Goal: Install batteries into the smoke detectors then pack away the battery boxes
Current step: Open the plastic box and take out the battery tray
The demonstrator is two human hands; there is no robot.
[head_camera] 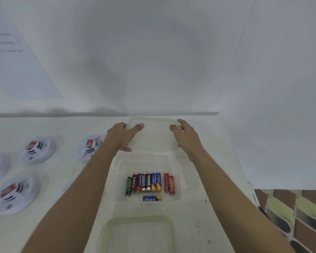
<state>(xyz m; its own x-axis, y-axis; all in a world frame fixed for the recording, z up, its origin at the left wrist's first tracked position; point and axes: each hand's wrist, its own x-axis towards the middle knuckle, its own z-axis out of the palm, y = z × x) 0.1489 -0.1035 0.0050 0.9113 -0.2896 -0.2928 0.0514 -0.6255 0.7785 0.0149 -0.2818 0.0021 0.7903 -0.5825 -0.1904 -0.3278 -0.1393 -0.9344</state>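
- Four smoke detectors (37, 149) are seen on the desk (208, 216), well to the left of the open battery box (179, 170); red patches show on their faces, but whether cells are fitted cannot be told
- The left hand (120, 136) is reached past the far left corner of the open battery box, and its grip is closed on the left edge of the far container (153, 137), with the thumb on top and a finger beneath
- The far container is translucent and lies just beyond the open battery box; it is judged to be a second box or its lid, taken up for packing
- Inside the open battery box nine batteries (150, 182) are laid side by side, and one blue battery (152, 198) lies crosswise on their near side; the box is uncovered
- A green-rimmed lid (139, 232) is laid flat just on the near side of the open battery box, not yet fitted
- The right hand (187, 137) is set at the far container's right edge, beyond the open battery box's far right corner, thumb on top and fingers along the rim; whether this grip is clamped cannot be told
- Progress on installing cannot be read; packing away is judged barely begun, with the lidding and stowing left to do
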